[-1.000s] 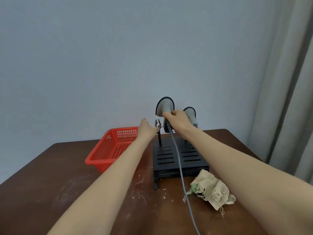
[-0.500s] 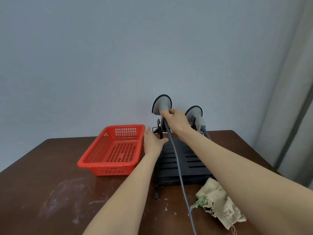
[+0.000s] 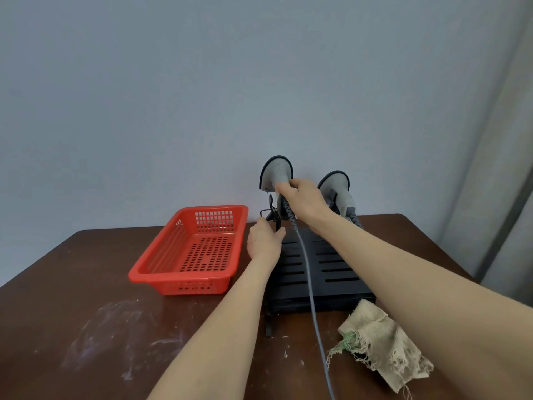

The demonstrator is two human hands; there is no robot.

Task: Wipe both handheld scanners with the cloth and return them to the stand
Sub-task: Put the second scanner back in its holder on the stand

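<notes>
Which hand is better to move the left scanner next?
Right. The right grip is wrapped round the left scanner at its handle, while the left grip holds the stand, probably steadying it.

No text, brand, number or sign can be read anywhere in the frame: the left scanner [image 3: 276,171] and the right scanner [image 3: 336,183] at the centre, the stand [image 3: 331,267] and the red basket [image 3: 184,284] show only plain surfaces

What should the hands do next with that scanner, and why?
Probably lift the scanner free of the stand: the right hand grips its handle, the left hand holds the stand's post, and the cloth lies on the table.
</notes>
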